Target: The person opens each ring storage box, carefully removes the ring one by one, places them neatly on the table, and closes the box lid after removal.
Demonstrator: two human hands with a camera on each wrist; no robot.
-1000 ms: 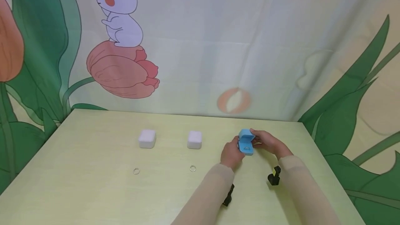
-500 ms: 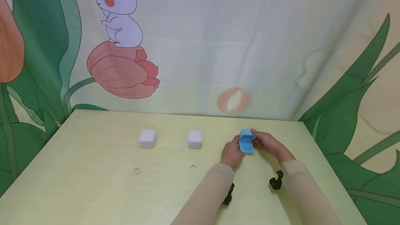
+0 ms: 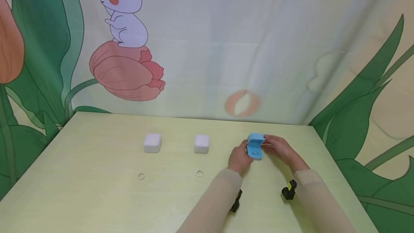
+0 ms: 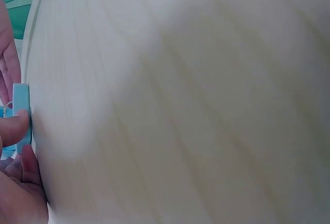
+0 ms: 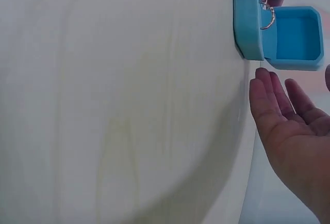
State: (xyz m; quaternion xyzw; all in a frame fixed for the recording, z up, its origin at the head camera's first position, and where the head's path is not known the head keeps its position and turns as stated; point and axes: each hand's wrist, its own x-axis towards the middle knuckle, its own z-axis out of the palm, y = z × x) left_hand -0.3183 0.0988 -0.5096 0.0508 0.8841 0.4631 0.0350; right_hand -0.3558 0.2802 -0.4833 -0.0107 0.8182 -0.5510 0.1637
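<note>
A light blue ring box (image 3: 255,138) stands with its lid up at the table's right rear. My left hand (image 3: 240,159) grips it from the left, with the thumb pressed on the base's front in the left wrist view. A ring (image 5: 269,17) sits upright in the base; the lid's inside is bare. To the right of the box is my right hand (image 3: 282,150), holding nothing. In the right wrist view its relaxed fingers (image 5: 265,92) are a small gap away from the box.
Two white boxes (image 3: 152,143) with rounded corners stand in a row left of the blue one. Nearer the front lie two loose rings (image 3: 199,173). Black wrist cameras (image 3: 289,190) hang by the forearms. A printed curtain (image 3: 207,46) rises behind the table's back edge.
My right hand has drawn slightly away to the right from the box's lid, leaving a gap. The left hand and the box have stayed in place.
</note>
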